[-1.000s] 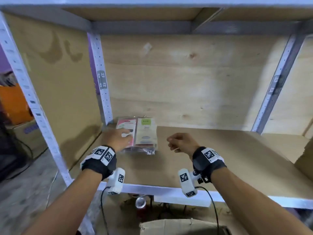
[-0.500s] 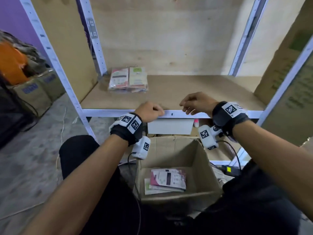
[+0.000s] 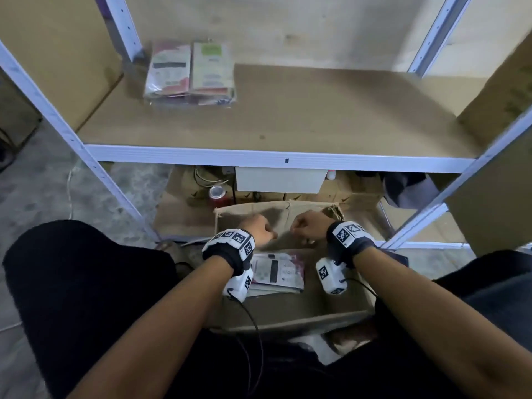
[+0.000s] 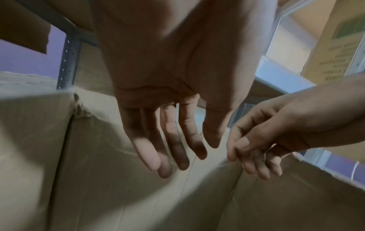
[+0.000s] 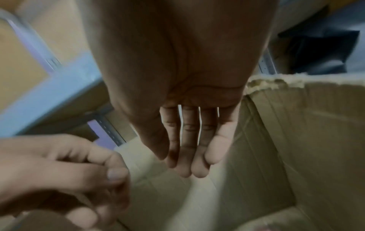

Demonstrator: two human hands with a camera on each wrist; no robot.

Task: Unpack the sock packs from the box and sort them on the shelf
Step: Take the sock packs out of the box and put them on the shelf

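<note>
Two stacks of sock packs (image 3: pixel 190 73) lie side by side at the back left of the brown shelf board (image 3: pixel 302 119). Below the shelf stands an open cardboard box (image 3: pixel 288 316) with more sock packs (image 3: pixel 277 272) flat on its bottom. My left hand (image 3: pixel 259 230) and right hand (image 3: pixel 308 227) hang close together inside the box near its far wall, above the packs. In the left wrist view the left hand's fingers (image 4: pixel 173 148) point down, relaxed and empty. The right hand's fingers (image 5: pixel 189 148) are likewise straight and hold nothing.
White metal uprights (image 3: pixel 57 116) frame the shelf on both sides. Under the shelf are a red can (image 3: pixel 218 194), a white box (image 3: pixel 279 180) and a dark cloth (image 3: pixel 406 188). A large carton (image 3: pixel 503 90) stands at the right. My black-clad knees flank the box.
Both hands came off the shelf's front edge and dropped into the cardboard box. My view tipped further down, so the box sits lower centre.
</note>
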